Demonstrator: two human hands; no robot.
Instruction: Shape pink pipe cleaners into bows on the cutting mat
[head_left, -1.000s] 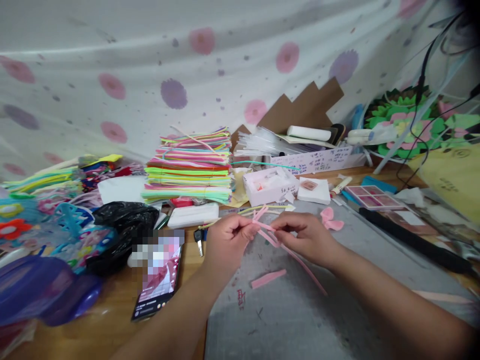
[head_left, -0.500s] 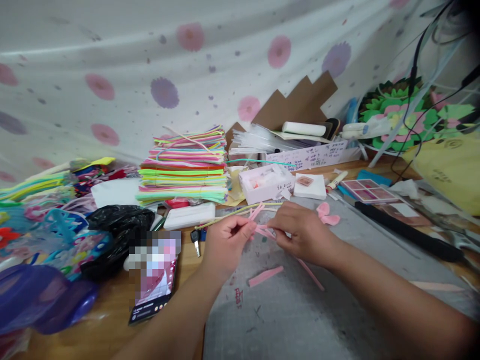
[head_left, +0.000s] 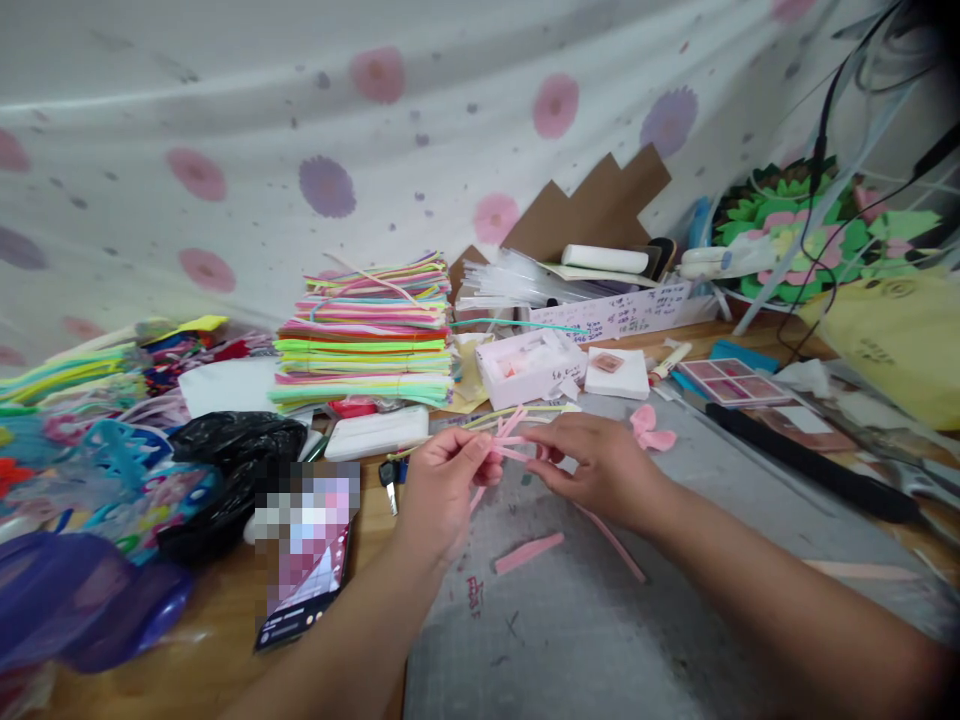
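Both my hands meet over the grey cutting mat. My left hand pinches a bunch of thin pink strips, whose ends fan out above my fingers. My right hand is closed on the same pink strips from the right; one long strip trails from under it down across the mat. A short pink piece lies loose on the mat below my hands. A finished pink bow rests on the mat just beyond my right hand.
A tall stack of coloured foam strips stands behind my hands. A phone and a black plastic bag lie at left, with a key beside. White boxes, a pink palette and a black bar lie at right.
My hands have drawn closer together on the pink strips and shifted slightly left. The long trailing strip has been pulled in under my right hand.
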